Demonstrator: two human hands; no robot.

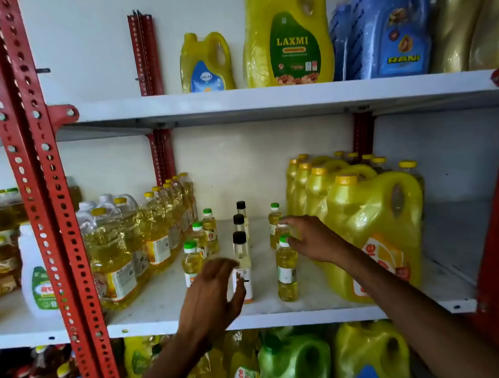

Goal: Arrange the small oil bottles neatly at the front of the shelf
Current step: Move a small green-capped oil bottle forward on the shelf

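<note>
Six green-capped bottles point(286, 269), three black-capped bottles point(242, 271), perhaps more hidden behind hands.

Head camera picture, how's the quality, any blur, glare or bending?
Head view: the left hand is motion-blurred, the right hand sharper; the red upright leans and bows from wide-angle distortion; soft glare on the yellow jugs; lighting even, shadows faint.

We face a white wall point(96, 46) behind white shelf boards point(266, 99) bolted to red perforated uprights point(35, 159) w/ red rear posts point(145, 52), soft even light, big yellow jugs point(371, 228) at right & more stock on the upper board.
</note>
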